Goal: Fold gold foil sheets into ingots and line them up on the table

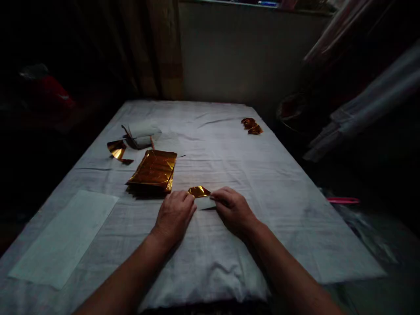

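- Foil piece (198, 191), gold and creased, lies between my hands near the front of the cloth-covered table (229, 153); a pale strip (205, 203) shows on its near side, whether the same sheet I cannot tell.
- My right hand (234, 209) pinches its right end between thumb and fingers. My left hand (176, 213) rests knuckles-up at the other end; whether those fingers grip or merely press, I cannot tell.
- Best handling, I judge: left side anchored, right pinch light, edges kept even, as foil so thin would likely keep any stray crease.
- Just beyond my left knuckles sits a gold stack (152, 173), close enough to be nudged by a careless elbow or wrist.
- Behind it lie pale papers (141, 129) and a curled gold scrap (115, 148); a long pale sheet (65, 238) covers the near left.
- Small gold pieces (251, 126) cluster at the far right, well clear of my hands.
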Demonstrator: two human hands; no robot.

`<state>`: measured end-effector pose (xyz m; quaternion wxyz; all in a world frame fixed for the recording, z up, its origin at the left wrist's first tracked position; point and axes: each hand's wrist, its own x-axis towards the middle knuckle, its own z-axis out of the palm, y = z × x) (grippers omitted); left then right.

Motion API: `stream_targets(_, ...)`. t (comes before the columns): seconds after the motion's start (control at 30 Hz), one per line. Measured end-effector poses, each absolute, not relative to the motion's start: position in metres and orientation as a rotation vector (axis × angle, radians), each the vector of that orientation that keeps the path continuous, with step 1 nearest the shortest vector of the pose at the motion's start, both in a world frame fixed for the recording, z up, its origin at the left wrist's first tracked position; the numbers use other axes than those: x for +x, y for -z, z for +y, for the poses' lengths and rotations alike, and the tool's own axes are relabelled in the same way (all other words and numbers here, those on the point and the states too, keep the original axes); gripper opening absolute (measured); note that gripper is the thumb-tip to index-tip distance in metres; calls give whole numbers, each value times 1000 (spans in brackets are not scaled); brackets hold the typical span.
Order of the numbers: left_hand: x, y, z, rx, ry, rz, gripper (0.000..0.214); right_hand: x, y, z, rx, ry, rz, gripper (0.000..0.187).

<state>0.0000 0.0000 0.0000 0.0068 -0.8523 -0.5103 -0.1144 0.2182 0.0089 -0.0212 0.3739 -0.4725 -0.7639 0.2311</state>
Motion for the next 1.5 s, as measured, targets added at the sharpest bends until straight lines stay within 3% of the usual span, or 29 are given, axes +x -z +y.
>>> stream_targets(0.3, -1, 6, 8, -2731, 542, -1570, 9, 214, 14, -5, -1153, -146, -2276, 13)
stream_targets(0.7, 11, 6, -4, -2654, 562, -1692, 19, 216, 14, 3, -1288, -429, -2131, 8)
stream_targets(0.93, 12, 7, -4, -2634, 551, -1697, 15, 209, 16, 4, -1389, -365, -2142, 12)
stream_targets(1.23, 22, 2, -4, -2577, 457, -1751, 36, 205, 14, 4, -1453, -328, -2141, 16)
stream_targets(1.5, 27, 3, -5, -2530, 422, -1806, 31, 204, 19, 2, -1480, -282, -2130, 15)
